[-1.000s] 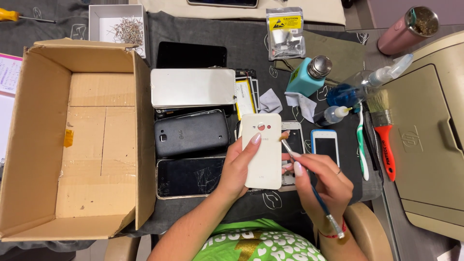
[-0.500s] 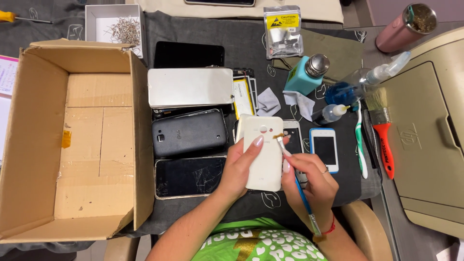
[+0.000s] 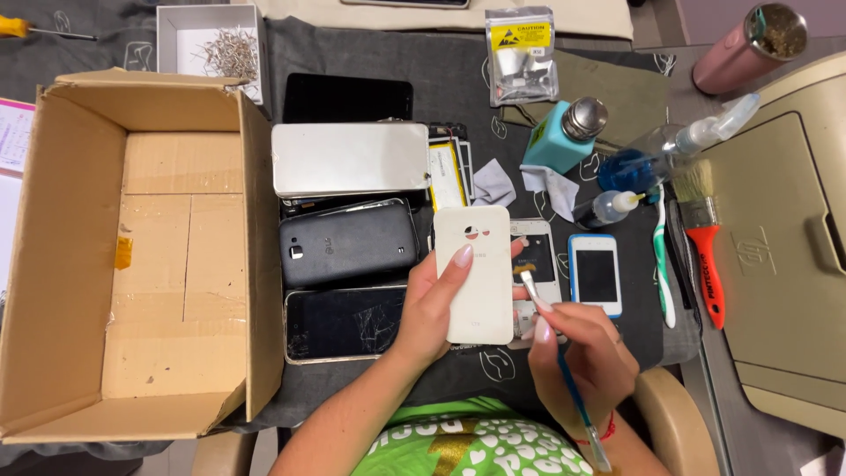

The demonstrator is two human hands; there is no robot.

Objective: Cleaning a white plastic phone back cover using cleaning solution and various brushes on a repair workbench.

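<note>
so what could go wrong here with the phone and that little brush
The left hand holds the white phone by its edge above other phones; a slip could drop it onto the cracked phone. The right hand works a thin brush near a squeeze bottle, which an elbow shift might tip.

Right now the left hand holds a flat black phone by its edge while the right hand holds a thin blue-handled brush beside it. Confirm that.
Not quite: the head view shows the flat phone in the left hand is white, not black. The right hand does hold the thin blue-handled brush beside it.
</note>
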